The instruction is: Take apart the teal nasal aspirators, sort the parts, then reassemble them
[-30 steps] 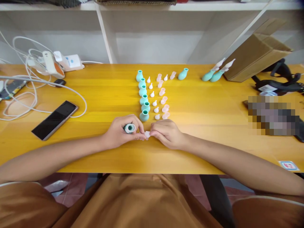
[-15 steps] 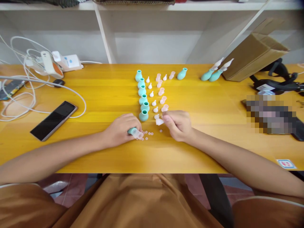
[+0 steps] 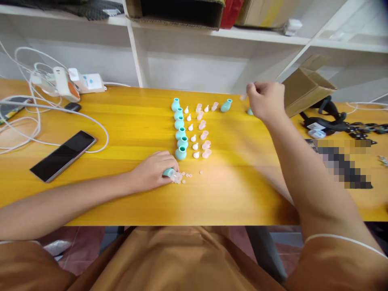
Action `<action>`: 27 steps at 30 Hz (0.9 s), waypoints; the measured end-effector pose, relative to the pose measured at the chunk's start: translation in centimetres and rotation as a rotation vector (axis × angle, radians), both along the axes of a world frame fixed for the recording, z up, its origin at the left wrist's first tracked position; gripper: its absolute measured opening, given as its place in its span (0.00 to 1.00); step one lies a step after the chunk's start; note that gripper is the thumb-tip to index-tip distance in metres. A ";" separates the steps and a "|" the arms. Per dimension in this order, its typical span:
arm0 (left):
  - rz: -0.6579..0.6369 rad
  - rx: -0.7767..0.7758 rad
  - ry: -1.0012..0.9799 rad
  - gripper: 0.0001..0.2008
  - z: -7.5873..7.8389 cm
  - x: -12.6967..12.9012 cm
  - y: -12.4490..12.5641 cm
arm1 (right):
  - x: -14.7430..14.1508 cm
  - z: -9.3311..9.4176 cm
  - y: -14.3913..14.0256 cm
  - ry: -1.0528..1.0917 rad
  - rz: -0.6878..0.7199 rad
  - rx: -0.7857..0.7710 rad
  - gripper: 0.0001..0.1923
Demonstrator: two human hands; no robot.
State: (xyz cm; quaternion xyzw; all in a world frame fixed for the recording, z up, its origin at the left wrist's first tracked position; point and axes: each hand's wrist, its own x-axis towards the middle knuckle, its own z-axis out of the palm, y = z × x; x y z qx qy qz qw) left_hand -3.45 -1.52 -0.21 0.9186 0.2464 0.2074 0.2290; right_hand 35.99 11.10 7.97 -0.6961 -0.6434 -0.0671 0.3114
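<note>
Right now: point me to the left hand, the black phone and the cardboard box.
left hand [image 3: 151, 169], head view, on the back of the hand.
black phone [image 3: 63, 156], head view, middle of its dark screen.
cardboard box [image 3: 306, 91], head view, on its brown side wall.

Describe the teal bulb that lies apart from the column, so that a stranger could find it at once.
On the yellow table, six teal bulbs stand upright in a column at the middle. At the column's far end, past two rows of small pale pieces, the lone teal bulb lies tilted on its side, unlike the others.
</note>
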 end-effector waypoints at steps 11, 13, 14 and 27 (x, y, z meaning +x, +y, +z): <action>-0.009 0.005 -0.095 0.04 0.0 0.0 0.2 | -4.0 -4.8 3.1 -0.392 0.102 -0.268 0.21; -0.010 0.004 -0.088 0.04 0.0 0.0 0.2 | -4.9 -5.9 3.1 -0.411 0.138 -0.312 0.22; -0.009 0.002 -0.082 0.03 -0.1 0.0 0.2 | -5.1 -6.4 3.1 -0.405 0.149 -0.327 0.22; 0.021 0.037 -0.103 0.03 -0.2 0.1 0.0 | -5.2 -8.4 4.1 -0.250 0.107 -0.275 0.23</action>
